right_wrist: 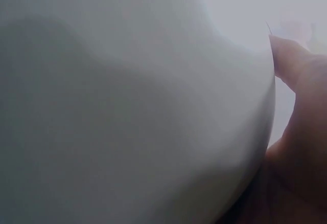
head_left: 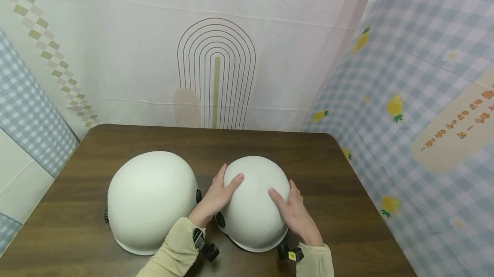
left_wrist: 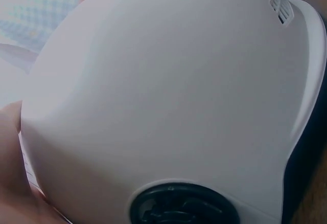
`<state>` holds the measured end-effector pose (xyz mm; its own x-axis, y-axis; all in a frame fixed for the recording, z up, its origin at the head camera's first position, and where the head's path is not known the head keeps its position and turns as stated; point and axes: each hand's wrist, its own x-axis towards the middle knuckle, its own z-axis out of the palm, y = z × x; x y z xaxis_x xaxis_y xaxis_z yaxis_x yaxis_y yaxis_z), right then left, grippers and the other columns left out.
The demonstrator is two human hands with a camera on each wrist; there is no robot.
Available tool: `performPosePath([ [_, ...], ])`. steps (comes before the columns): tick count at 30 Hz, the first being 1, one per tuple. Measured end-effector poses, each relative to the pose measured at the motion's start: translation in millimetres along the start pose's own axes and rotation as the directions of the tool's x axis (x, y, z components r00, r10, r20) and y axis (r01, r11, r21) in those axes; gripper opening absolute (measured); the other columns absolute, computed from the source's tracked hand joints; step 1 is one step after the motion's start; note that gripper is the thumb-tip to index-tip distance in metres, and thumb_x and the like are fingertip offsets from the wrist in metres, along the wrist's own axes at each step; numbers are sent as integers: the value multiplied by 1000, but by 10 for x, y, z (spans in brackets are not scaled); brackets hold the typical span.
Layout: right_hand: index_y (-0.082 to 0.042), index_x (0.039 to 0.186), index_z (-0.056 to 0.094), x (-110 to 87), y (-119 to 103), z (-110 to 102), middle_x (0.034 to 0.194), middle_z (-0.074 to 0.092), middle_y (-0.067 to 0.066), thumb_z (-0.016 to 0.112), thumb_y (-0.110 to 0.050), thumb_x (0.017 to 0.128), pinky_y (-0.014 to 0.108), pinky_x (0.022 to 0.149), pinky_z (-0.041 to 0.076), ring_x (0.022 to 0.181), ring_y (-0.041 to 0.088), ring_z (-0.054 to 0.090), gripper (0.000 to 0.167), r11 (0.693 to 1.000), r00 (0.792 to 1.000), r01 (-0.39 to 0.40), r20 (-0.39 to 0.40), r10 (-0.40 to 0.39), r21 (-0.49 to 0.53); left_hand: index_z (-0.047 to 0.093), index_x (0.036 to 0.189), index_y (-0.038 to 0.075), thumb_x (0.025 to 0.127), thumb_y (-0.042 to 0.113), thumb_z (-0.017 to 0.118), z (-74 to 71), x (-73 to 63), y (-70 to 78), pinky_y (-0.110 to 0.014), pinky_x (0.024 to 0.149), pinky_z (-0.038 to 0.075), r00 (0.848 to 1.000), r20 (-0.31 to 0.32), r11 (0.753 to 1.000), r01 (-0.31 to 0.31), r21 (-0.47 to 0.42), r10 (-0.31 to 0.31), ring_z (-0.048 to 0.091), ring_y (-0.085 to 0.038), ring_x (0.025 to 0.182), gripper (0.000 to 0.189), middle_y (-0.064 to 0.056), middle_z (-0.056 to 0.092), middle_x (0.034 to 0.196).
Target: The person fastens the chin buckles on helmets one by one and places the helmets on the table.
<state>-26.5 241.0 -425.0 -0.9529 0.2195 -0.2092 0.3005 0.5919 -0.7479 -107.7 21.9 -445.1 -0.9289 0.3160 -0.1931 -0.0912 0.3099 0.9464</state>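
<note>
A smooth white helmet (head_left: 256,208) sits on the brown table, between my two hands. My left hand (head_left: 217,194) holds its left side, thumb on the shell and fingers along the far edge. On the opposite side my right hand (head_left: 297,215) grips it, thumb lying on the shell and fingers round the side. The left wrist view shows the helmet's shell (left_wrist: 179,91) close up, with a black round fitting (left_wrist: 184,206) low on it and a small slotted vent (left_wrist: 281,9). In the right wrist view the shell (right_wrist: 127,106) fills most of the picture, with the thumb (right_wrist: 291,60) at its edge.
A second white helmet (head_left: 152,200), larger in view, stands left of my left forearm, with black fittings on its sides. Both rest on a dark wooden table (head_left: 328,170). A patterned white cloth (head_left: 135,54) hangs behind, and a blue checked cloth (head_left: 386,75) hangs on the right.
</note>
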Motion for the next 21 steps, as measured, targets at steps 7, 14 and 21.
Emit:
performPosePath([
  [7, -3, 155, 6, 43, -4, 20, 156, 15, 23, 45, -72, 89, 66, 101, 30, 139, 42, 21, 103, 1000, 1000, 16, -2, -16, 19, 14, 157, 15, 88, 68, 52, -39, 32, -1, -67, 103, 26, 1000, -4, 1000, -2, 10, 3, 21, -46, 141, 95, -23, 14, 158],
  [14, -4, 155, 7, 83, 0, 40, 155, 16, 23, 46, -71, 89, 66, 102, 29, 138, 41, 22, 102, 999, 1000, 30, -3, -30, 22, 12, 157, 13, 89, 68, 51, -67, 40, -2, -67, 104, 25, 1000, -1, 1000, 2, 10, -2, 18, -45, 142, 95, -23, 12, 158],
  [21, -5, 155, 5, 129, 27, -12, 155, 15, 23, 42, -74, 88, 65, 105, 25, 140, 40, 19, 103, 999, 999, 45, 8, -45, -19, 14, 157, 12, 93, 65, 48, -194, -99, 179, -63, 109, 18, 999, -1, 993, -50, 110, 50, 12, -40, 145, 90, -20, 8, 160],
])
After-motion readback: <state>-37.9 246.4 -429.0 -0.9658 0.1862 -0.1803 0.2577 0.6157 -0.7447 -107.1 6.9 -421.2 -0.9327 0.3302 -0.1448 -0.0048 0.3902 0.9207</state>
